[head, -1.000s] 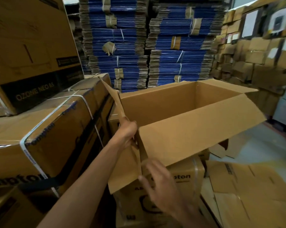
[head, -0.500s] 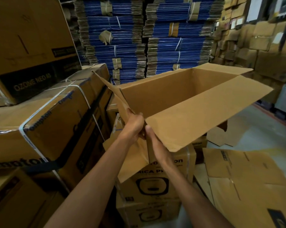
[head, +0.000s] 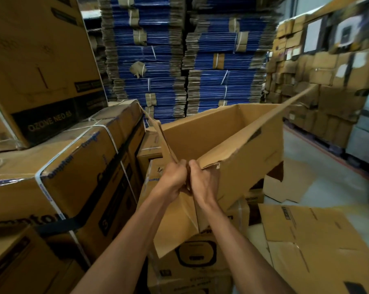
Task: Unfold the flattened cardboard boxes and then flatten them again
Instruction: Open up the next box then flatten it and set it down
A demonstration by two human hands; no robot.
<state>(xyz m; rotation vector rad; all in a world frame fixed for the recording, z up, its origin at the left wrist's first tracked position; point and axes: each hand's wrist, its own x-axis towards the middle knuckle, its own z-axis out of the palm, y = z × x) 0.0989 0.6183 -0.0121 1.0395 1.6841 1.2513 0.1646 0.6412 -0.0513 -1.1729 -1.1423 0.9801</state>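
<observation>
A large brown cardboard box (head: 243, 158) is held up in front of me, opened out, its mouth facing up and its long top flap raised to the right. My left hand (head: 173, 179) grips the near corner edge of the box from the left. Right beside it, my right hand (head: 202, 183) grips the near wall at the same corner, fingers curled over the torn top edge. The two hands touch each other. A lower flap hangs below my wrists.
Strapped printed cartons (head: 62, 177) are stacked at my left, with one more carton (head: 192, 264) under the held box. Flattened boxes (head: 319, 247) lie on the floor at right. Bundled blue flat cartons (head: 179, 60) and a wall of boxes (head: 327, 81) stand behind.
My right hand came up from below the box and took hold of the near corner next to my left hand. The long top flap swung upward.
</observation>
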